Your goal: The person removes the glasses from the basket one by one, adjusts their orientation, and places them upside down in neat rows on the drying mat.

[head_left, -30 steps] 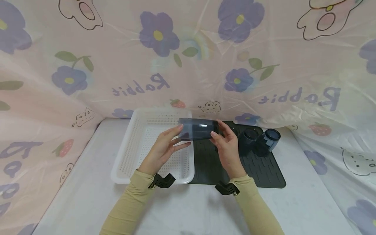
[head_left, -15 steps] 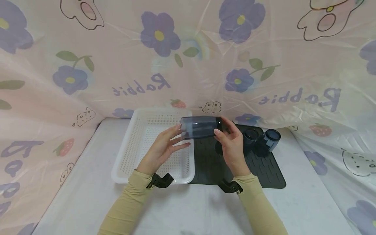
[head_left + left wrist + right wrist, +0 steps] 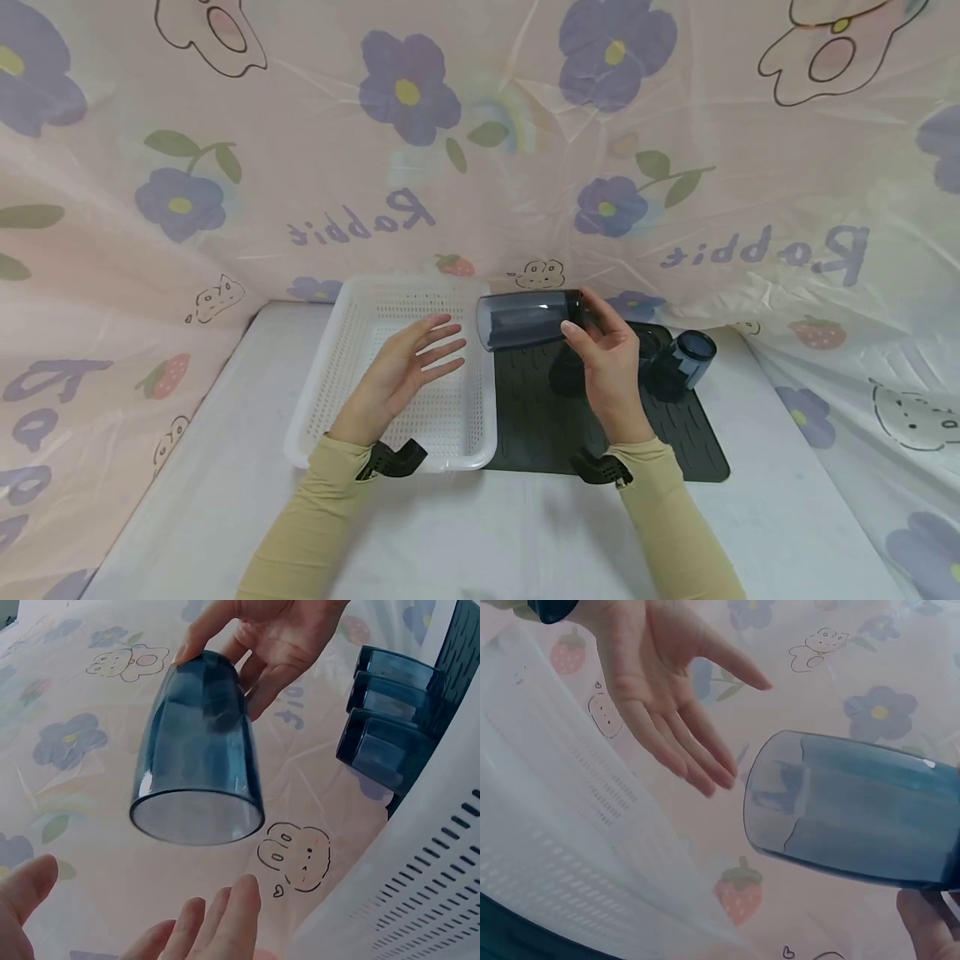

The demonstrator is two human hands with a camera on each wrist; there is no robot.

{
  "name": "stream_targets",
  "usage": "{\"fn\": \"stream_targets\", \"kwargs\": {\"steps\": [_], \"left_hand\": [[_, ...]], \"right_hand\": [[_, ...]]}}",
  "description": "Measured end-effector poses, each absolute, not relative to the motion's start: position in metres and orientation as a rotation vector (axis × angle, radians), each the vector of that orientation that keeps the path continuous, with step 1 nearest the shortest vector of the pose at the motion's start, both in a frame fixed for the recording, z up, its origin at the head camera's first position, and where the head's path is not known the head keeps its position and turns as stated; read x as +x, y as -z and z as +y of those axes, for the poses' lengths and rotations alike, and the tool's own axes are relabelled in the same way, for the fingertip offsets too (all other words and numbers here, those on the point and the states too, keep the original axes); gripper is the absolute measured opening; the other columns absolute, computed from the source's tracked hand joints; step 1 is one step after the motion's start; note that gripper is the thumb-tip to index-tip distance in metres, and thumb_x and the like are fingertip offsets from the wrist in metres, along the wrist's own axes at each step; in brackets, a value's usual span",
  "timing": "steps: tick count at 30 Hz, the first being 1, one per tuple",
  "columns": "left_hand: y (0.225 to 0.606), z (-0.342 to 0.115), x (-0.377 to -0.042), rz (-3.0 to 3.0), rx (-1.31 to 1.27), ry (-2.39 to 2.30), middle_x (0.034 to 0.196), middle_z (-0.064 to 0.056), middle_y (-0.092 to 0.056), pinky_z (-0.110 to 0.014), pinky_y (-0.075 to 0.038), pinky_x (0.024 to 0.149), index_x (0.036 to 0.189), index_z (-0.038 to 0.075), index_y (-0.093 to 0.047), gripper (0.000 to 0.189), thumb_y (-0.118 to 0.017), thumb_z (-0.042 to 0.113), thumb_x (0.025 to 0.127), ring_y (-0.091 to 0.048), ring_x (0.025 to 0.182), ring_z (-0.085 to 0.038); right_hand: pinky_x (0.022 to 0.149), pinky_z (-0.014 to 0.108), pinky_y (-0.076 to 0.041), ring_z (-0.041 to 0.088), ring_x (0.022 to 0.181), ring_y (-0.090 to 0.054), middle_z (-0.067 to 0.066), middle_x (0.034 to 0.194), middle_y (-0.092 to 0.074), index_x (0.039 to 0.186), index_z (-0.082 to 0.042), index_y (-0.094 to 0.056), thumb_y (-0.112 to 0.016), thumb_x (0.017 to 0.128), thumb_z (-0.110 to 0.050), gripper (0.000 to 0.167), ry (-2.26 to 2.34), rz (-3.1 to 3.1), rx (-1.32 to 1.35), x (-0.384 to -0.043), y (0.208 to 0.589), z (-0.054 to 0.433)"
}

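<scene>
A clear blue-grey tumbler (image 3: 528, 320) lies sideways in the air, its mouth to the left, above the basket's right edge and the mat. My right hand (image 3: 613, 371) grips it round the base end with thumb and fingers. My left hand (image 3: 397, 371), fingers spread and straight, is held over the basket, apart from the tumbler's rim. In the left wrist view the tumbler (image 3: 199, 742) shows its open mouth, with the left fingers (image 3: 232, 919) below it. The right wrist view has the left hand (image 3: 660, 690) facing the tumbler (image 3: 847, 810), a gap between them.
A white perforated plastic basket (image 3: 303, 425) stands on the white-covered table (image 3: 487, 533). Right of it lies a dark ridged mat (image 3: 525, 429) bearing more dark blue tumblers (image 3: 681, 362), partly hidden by the right hand. A patterned curtain (image 3: 480, 183) hangs behind.
The left hand has let go of the tumbler's rim end and drawn back left. The right hand has carried the tumbler right and slightly up.
</scene>
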State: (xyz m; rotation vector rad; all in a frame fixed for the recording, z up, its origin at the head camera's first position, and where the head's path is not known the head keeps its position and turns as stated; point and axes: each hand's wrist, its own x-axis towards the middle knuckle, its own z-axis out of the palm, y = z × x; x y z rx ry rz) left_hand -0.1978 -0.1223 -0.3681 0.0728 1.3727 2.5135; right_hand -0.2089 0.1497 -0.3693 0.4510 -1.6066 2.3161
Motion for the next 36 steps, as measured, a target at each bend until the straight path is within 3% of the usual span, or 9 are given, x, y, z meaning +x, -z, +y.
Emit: {"fn": "stream_targets", "kwargs": {"steps": [17, 26, 36], "left_hand": [[0.365, -0.152, -0.194, 1.406, 0.049, -2.548, 0.145, -0.023, -0.034, -0.042, -0.041, 0.105, 0.137, 0.000, -0.041, 0.043, -0.048, 0.024, 0.102, -0.042, 0.129, -0.037], [0.370, -0.167, -0.192, 1.426, 0.007, -2.548, 0.147, -0.023, -0.031, -0.042, -0.040, 0.105, 0.139, 0.002, -0.037, 0.046, -0.049, 0.026, 0.102, -0.041, 0.130, -0.037], [0.375, -0.178, -0.190, 1.428, -0.024, -2.555, 0.147, -0.021, -0.031, -0.041, -0.040, 0.106, 0.141, 0.003, -0.035, 0.051, -0.052, 0.028, 0.100, -0.037, 0.133, -0.038]], "right_hand": [[0.089, 0.030, -0.052, 0.027, 0.119, -0.054, 0.014, 0.131, -0.051, 0.136, 0.000, -0.051, -0.068, 0.084, 0.009, 0.055, -2.245, -1.651, 0.412, -0.213, 0.370, 0.159], [0.087, 0.027, -0.053, 0.023, 0.114, -0.058, 0.014, 0.133, -0.050, 0.134, -0.008, -0.056, -0.070, 0.083, 0.007, 0.055, -2.179, -1.685, 0.386, -0.216, 0.375, 0.163], [0.094, 0.027, -0.049, 0.024, 0.119, -0.053, 0.012, 0.132, -0.051, 0.136, -0.013, -0.053, -0.076, 0.078, 0.006, 0.065, -2.112, -1.748, 0.337, -0.223, 0.388, 0.160]]}}
